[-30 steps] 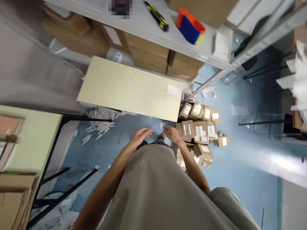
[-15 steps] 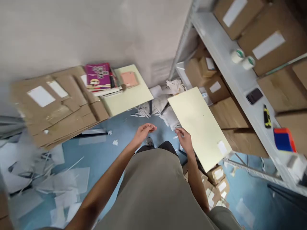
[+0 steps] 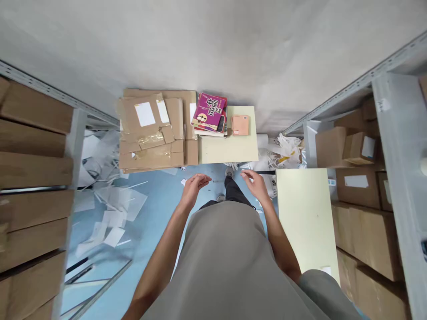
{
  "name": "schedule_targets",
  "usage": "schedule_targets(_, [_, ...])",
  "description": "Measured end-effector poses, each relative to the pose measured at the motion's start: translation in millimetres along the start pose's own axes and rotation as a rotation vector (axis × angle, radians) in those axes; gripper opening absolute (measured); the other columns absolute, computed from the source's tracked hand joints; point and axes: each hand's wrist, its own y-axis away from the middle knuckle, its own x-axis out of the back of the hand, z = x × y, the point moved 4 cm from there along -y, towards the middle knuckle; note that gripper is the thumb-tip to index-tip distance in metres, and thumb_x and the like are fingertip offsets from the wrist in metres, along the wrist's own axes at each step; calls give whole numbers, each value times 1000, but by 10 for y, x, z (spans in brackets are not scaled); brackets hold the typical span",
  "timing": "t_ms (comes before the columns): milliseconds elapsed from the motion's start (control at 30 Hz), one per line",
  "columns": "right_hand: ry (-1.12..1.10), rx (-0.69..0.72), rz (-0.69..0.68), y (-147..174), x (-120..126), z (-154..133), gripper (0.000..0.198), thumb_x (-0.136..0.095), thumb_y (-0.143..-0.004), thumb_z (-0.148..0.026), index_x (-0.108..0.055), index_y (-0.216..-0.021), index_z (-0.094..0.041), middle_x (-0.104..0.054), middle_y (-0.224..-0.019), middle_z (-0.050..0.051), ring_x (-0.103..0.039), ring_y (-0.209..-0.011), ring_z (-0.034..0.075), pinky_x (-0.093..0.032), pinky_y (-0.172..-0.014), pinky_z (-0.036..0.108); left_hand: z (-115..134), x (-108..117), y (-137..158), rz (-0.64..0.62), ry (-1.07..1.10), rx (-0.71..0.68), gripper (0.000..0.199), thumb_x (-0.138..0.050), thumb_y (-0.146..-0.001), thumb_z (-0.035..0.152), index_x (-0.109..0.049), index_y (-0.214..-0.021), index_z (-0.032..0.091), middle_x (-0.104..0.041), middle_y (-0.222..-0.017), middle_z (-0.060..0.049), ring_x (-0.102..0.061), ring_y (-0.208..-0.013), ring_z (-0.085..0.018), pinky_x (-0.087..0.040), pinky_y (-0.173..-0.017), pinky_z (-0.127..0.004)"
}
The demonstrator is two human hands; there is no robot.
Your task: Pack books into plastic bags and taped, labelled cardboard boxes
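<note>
My left hand (image 3: 194, 188) hovers over the floor in front of the low table, its fingers loosely bent with nothing visible in them. My right hand (image 3: 255, 183) hangs level with it on the other side of my legs, thumb and fingers slightly apart, no object showing. Beyond both hands is the pale yellow table (image 3: 230, 153). On it lie a stack of books topped by a purple cover (image 3: 208, 111), a small pinkish-orange pack (image 3: 240, 125) and flattened cardboard (image 3: 151, 149). Neither hand touches any of these.
A second pale yellow table (image 3: 305, 218) stands at my right, before a grey shelf (image 3: 396, 178) with cardboard boxes (image 3: 373, 231). Boxes (image 3: 36, 169) fill another shelf on the left. Paper sheets (image 3: 115, 218) litter the blue floor, and shredded paper (image 3: 288, 149) lies by the wall.
My view has turned left toward the table with the books, and one foot has stepped forward. My right hand's pinch has loosened; the small pale thing at its fingertips no longer shows.
</note>
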Motion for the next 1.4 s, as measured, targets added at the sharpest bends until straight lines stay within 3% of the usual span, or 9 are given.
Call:
schedule_targets(333, [-26,18,-197,-1413,29,-86,27,-64,-107,-44,-82,-117,-25,-88,-124,10,-84,-120,29,-64,-111,42,693,-274,-898,156,14,15,56,-84,-78,74,-78,-85,19,-84,-103,-16,-78,-113,-32,-60,-111,-47])
schedule_targets(500, [-41,-36,-276,-1956,19,-60,24,-66,-107,-39,-82,-116,-24,-89,-122,11,-85,-120,30,-64,-112,44,818,-313,-1210,184,-51,5,57,-80,-84,77,-68,-76,21,-84,-106,-16,-78,-114,-31,-61,-110,-46])
schedule_targets(633, [-87,-76,-307,-2200,-116,-96,23,-65,-107,-38,-80,-118,-25,-89,-121,11,-86,-119,29,-64,-112,45,817,160,-1569,323,-328,-5,44,-79,-87,64,-70,-90,21,-82,-110,-15,-78,-116,-33,-61,-113,-50])
schedule_targets(767, [-131,-123,-324,-2236,-352,-161,23,-66,-106,-39,-80,-119,-24,-89,-122,11,-86,-117,28,-64,-113,45,860,889,-2027,506,-879,-49,56,-81,-85,33,-69,-135,10,-69,-149,-30,-62,-149,-47,-50,-127,-66])
schedule_targets(867, [-126,-138,-316,-2166,-556,-239,23,-68,-105,-38,-80,-118,-25,-89,-121,10,-86,-115,27,-63,-113,44,874,1275,-2347,434,-1193,-103,75,-72,-86,16,-56,-158,1,-48,-171,-41,-43,-165,-55,-40,-131,-75])
schedule_targets(967, [-110,-147,-288,-2056,-805,-333,23,-68,-105,-39,-81,-118,-25,-89,-120,10,-86,-114,27,-64,-111,43,863,1488,-2561,280,-1380,-131,88,-68,-85,10,-45,-169,-1,-35,-181,-41,-34,-171,-57,-37,-133,-76])
schedule_targets(1133, [-94,-167,-258,-1906,-1483,-481,24,-66,-106,-36,-81,-120,-25,-88,-121,9,-86,-110,25,-64,-108,40,836,1664,-2651,89,-1454,-187,92,-67,-92,14,-35,-175,-10,-34,-180,-43,-37,-169,-57,-41,-133,-70])
schedule_targets(1233, [27,-207,-360,-1890,-2070,-513,28,-60,-109,-31,-81,-126,-22,-87,-126,10,-84,-114,22,-61,-107,33,907,1819,-2595,34,-1403,-283,84,-58,-96,11,-38,-175,-9,-43,-179,-37,-41,-170,-51,-41,-136,-64])
schedule_targets(1400, [314,-334,-493,-1888,-2893,-439,18,-73,-104,-29,-84,-95,-17,-89,-103,12,-83,-106,25,-57,-90,25,1416,2466,-2336,215,-1229,-434,68,-49,-106,18,-53,-173,9,-59,-173,-23,-62,-157,-39,-50,-132,-56])
